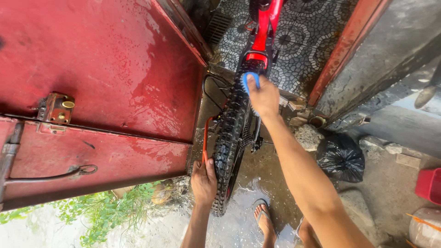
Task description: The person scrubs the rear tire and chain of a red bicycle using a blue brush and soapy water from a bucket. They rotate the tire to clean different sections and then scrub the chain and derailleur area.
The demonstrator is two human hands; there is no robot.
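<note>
With the left hand (203,180) clamped on the knobby rear tyre (229,138) and the right hand (262,97) gripping a blue brush (250,81) pressed to the tread beyond it, wet rubber may slip, turning the wheel and jerking the brush aside.

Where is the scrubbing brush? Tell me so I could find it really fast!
Start at the big red metal gate on the left, then look right to the bicycle's knobby black rear tyre standing beside it. At the top of that tyre the right hand presses the brush: it is the only bright blue thing among black rubber and red frame.
</note>
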